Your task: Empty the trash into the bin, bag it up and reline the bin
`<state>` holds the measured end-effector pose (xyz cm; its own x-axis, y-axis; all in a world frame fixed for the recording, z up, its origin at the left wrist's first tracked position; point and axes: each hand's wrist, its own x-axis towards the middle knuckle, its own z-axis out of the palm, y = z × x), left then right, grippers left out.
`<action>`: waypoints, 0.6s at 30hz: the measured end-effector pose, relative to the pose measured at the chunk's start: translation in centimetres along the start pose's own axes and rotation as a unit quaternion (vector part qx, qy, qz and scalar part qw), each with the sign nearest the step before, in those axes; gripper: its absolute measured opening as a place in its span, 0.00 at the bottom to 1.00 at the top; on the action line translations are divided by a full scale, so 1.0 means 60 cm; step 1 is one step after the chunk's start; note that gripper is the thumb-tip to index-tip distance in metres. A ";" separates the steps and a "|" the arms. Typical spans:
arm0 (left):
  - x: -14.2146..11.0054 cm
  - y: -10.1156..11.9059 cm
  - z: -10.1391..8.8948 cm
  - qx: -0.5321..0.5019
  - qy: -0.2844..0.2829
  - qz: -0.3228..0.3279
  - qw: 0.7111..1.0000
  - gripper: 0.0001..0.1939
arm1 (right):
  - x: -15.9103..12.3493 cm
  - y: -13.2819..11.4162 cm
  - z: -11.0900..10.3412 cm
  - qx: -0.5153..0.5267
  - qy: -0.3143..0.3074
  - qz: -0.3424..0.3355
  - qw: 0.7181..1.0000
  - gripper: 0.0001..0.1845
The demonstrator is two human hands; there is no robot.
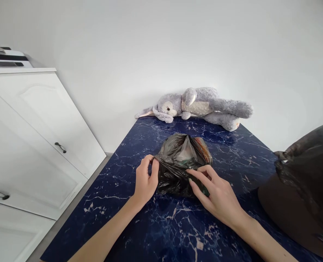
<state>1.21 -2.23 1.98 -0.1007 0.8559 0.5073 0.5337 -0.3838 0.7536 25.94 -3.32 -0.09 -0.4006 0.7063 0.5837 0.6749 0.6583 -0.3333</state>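
A black plastic bag [172, 182] lies on the blue marbled table, its thin film bunched and creased across the top. Something pale and greenish shows dimly through the film, and an orange-brown patch is at its right side; I cannot make out what is inside. My left hand [147, 178] pinches the bag's left edge between thumb and fingers. At the front right of the same bag, my right hand [214, 189] has thumb and fingers closed on the gathered plastic.
A grey plush bunny [199, 102] lies along the table's [109, 214] far edge by the wall. A larger dark plastic bag [311, 182] bulges at the right. White cabinets [41, 127] with dark handles stand left, beyond a gap; a white device [8, 58] sits on top.
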 end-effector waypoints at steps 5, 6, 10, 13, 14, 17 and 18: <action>-0.006 -0.004 0.003 0.025 -0.024 0.042 0.999 0.14 | -0.004 -0.010 0.009 0.029 0.002 -0.012 0.999 0.17; -0.006 -0.004 0.002 0.027 -0.024 0.044 0.998 0.14 | -0.005 -0.012 0.012 0.027 0.000 -0.013 1.000 0.17; -0.004 -0.002 0.002 0.023 -0.017 0.038 0.999 0.13 | -0.007 -0.008 0.022 0.029 0.003 0.009 1.000 0.07; -0.002 0.000 0.002 0.016 0.001 0.030 0.999 0.14 | -0.010 0.001 0.023 0.036 0.022 0.037 0.998 0.09; -0.002 0.001 0.003 0.012 0.008 0.026 1.000 0.14 | -0.011 0.004 0.023 0.039 0.032 0.048 0.998 0.09; 0.000 0.004 0.002 0.000 0.028 0.010 1.000 0.14 | -0.015 0.012 0.016 0.054 0.067 0.080 0.993 0.09; 0.000 0.005 0.001 -0.004 0.033 0.005 0.999 0.15 | -0.015 0.014 0.013 0.063 0.080 0.092 0.991 0.09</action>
<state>1.42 -2.29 2.16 -0.1503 0.8270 0.5417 0.5282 -0.3960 0.7511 26.39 -3.18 -1.51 -0.1678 0.7737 0.6109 0.6410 0.5564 -0.5286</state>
